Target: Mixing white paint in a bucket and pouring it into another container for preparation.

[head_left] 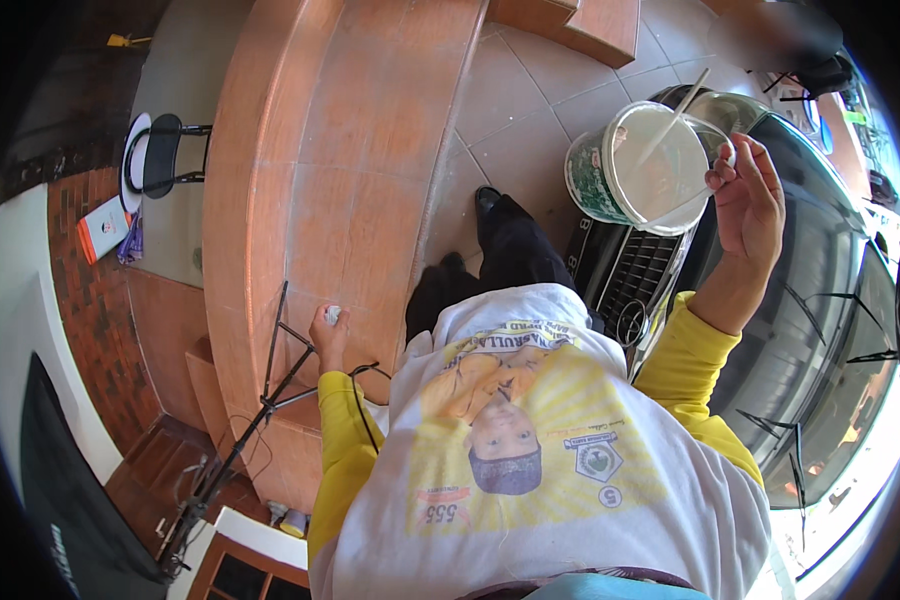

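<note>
My right hand (pixel 746 205) is closed round the thin handle (pixel 712 128) of a white and green bucket (pixel 592 172), out to the right and in front of the car's grille. The bucket hangs tilted toward me, with pale grey-white contents. A pale stick (pixel 682 108) leans in it and juts over the rim. My left hand (pixel 328 338) is closed round a small whitish thing, too small to name, above the orange tiled ledge (pixel 345 190). Close by the left wrist is a black metal stand (pixel 282 388) with thin legs and a cable.
A dark car (pixel 770 330) takes up the right side. Grey floor tiles (pixel 515 110) lie ahead, with an orange tiled step (pixel 595 30) beyond. A blurred person (pixel 780 35) is at the far right. Off to the left stands a black-framed chair (pixel 160 155), near an orange and white bag (pixel 102 230).
</note>
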`<state>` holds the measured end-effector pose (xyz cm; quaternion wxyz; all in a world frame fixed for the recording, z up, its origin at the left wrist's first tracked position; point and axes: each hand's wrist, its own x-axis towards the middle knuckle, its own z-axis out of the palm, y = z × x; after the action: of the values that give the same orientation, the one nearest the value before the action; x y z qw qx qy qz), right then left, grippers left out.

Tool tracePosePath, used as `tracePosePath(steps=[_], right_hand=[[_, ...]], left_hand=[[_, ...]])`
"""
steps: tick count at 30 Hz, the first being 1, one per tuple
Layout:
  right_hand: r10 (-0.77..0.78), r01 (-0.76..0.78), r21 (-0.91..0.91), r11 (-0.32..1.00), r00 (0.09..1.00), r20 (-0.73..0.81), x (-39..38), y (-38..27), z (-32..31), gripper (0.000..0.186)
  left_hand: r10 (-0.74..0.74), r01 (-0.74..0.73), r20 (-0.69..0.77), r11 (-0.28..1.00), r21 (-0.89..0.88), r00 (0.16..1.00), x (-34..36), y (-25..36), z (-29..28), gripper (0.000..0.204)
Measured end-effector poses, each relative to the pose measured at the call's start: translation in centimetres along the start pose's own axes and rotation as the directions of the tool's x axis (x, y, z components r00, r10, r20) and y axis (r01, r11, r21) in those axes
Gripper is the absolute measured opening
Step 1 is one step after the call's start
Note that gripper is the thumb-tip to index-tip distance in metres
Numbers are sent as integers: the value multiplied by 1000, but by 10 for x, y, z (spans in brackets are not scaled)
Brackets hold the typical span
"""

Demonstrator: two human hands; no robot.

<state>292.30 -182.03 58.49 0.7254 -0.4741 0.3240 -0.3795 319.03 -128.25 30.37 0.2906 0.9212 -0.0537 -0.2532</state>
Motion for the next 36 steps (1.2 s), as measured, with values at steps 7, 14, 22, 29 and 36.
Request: tracePosePath(steps=[7, 14, 22, 29, 36], right_hand=[[145, -150, -63, 987, 986, -81, 104, 17, 5, 16], [148, -149, -107, 983, 989, -21, 201, 21, 20, 20], [214, -226, -183, 957, 973, -82, 297, 27, 107, 26], [284, -325, -452, 831, 946, -157, 350, 4, 281, 27], [377, -318, -417, 851, 924, 65, 363, 26, 403, 28]], left_hand=[[22, -18, -120, 999, 36, 993, 23, 63, -4, 22], [-162, -10, -358, 900, -435, 919, 89, 174, -21, 18], [113, 40, 60, 167, -985, 992, 245, 335, -80, 21], [597, 107, 473, 544, -832, 648, 317, 479, -141, 26], [555, 283, 574, 524, -803, 601, 325, 563, -167, 46]])
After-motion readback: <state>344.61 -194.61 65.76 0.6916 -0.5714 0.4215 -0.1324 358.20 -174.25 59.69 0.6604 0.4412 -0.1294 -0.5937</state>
